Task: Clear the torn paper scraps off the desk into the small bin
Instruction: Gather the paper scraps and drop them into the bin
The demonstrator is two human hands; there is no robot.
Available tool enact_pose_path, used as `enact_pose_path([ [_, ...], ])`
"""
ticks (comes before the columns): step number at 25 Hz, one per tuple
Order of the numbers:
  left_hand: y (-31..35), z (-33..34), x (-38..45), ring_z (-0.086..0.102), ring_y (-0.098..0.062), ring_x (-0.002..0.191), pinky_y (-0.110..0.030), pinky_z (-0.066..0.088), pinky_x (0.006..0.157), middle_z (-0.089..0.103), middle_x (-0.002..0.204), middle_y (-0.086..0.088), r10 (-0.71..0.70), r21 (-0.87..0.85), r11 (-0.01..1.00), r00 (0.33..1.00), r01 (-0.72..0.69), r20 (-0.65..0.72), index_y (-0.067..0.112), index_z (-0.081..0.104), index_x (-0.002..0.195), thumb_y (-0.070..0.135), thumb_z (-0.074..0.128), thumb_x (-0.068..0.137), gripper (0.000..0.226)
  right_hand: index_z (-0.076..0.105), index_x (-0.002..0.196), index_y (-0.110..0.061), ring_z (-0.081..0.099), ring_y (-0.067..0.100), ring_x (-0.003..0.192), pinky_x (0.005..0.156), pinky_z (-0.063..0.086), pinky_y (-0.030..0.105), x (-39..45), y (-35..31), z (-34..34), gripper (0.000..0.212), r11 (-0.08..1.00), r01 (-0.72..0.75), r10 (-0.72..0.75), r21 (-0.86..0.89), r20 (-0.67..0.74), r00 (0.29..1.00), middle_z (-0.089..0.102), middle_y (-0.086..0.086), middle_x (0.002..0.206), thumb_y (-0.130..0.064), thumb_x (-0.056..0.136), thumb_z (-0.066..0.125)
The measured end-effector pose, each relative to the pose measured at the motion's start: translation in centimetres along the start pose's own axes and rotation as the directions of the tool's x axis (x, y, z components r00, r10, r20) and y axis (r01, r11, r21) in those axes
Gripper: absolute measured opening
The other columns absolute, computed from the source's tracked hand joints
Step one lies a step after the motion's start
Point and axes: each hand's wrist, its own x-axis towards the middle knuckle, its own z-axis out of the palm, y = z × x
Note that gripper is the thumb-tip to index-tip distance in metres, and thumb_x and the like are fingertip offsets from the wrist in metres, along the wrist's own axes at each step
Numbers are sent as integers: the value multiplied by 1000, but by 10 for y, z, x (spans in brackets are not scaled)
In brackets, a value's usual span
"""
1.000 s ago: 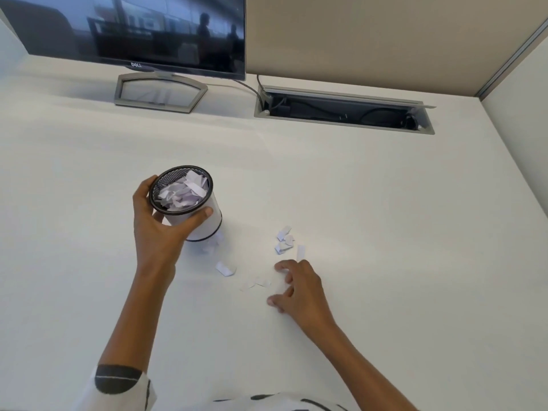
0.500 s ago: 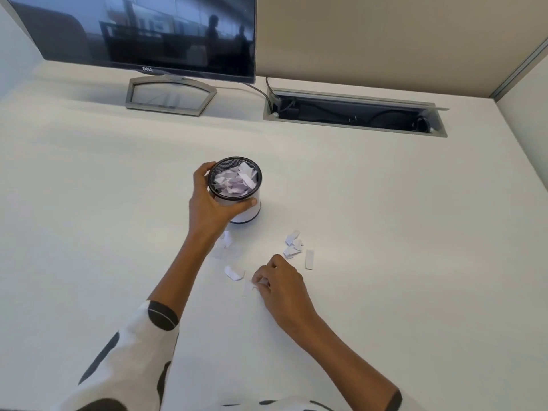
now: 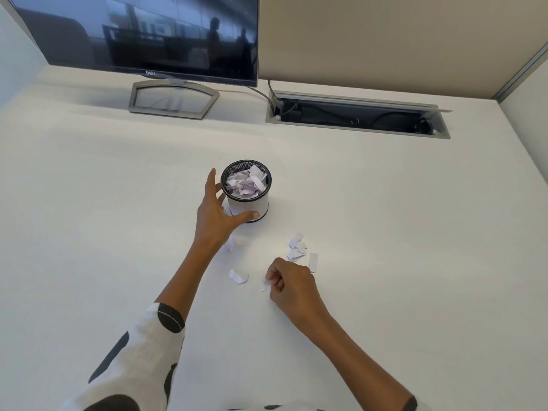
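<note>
The fingers (image 3: 271, 276) of the right hand (image 3: 292, 287) are curled together, thumb and fingertips pinched on a small white scrap (image 3: 263, 287) that rests on or just above the white desk (image 3: 415, 232). The left hand (image 3: 215, 216) is spread open around the small bin (image 3: 247, 203), thumb touching its near side, fingers apart behind its left wall. The bin stands upright, a black mesh cup, already heaped with torn paper.

The bin lies far and slightly left of the pinching right hand, with the left hand much closer to it. More scraps lie loose: a cluster (image 3: 298, 249) just beyond the right knuckles, a narrow strip (image 3: 313, 261) beside them with its long axis running near to far, a folded piece (image 3: 238, 276) to the left, and one (image 3: 229, 244) by the left wrist.
</note>
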Motion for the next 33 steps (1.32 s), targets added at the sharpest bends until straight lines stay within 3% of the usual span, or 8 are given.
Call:
enact_pose_path([
  [3,-14,-16,-13,54,-13,108,-25,42,85,57,126,0,-42,141,989,997,51,-67,16,47,135,27,82,69,75,63,77,-9,53,11,62,62,42,16,2,1,-9,22,946,-146,155,290,-8,988,61,-5,69,9,73,52],
  [5,-23,-24,-24,59,-19,102,-23,40,81,62,119,-5,-15,258,965,993,45,-118,16,63,118,27,75,78,44,65,75,-13,57,11,61,66,46,19,10,-4,-24,23,883,-179,212,434,-27,977,64,-1,69,9,72,57],
  [9,-32,-24,-44,54,-19,90,-17,40,75,51,107,-4,-47,397,917,999,32,27,21,68,109,26,76,77,34,63,71,-19,59,17,56,63,52,25,40,-34,-67,28,775,1,87,632,-107,990,66,1,65,9,70,69],
  [16,-25,-11,-60,61,-18,74,-32,48,74,62,86,-5,-64,363,929,997,77,-48,16,71,80,10,76,73,10,64,75,-16,61,14,59,68,58,33,102,-82,-89,25,782,187,-9,595,-289,957,66,-1,68,9,72,68],
  [21,-1,-10,-60,67,-10,63,-6,45,59,71,78,2,-88,52,994,988,95,-124,15,72,84,8,76,75,12,68,87,-5,58,15,72,70,49,15,112,-85,-65,21,912,150,-46,382,-269,962,64,2,79,10,77,58],
  [25,28,-9,-53,67,-4,59,-5,44,57,72,81,5,49,-35,998,988,-55,-147,15,73,88,10,75,78,11,68,90,-12,60,11,76,71,52,15,105,-79,-75,20,897,182,-62,404,-294,954,66,-2,86,2,77,63],
  [28,39,-7,-50,67,-5,62,-10,49,59,71,83,0,127,-30,991,980,-133,-153,13,73,92,7,68,83,12,68,89,-18,62,12,74,66,58,28,87,-54,-91,18,850,194,1,490,-370,929,68,-4,87,-3,81,64],
  [33,43,-3,-60,65,-11,67,-23,56,66,69,83,1,191,4,981,968,-193,-164,19,72,97,4,59,89,22,68,85,-29,61,15,70,54,50,18,31,31,-91,22,829,-26,293,559,-393,871,69,-1,88,-8,85,62],
])
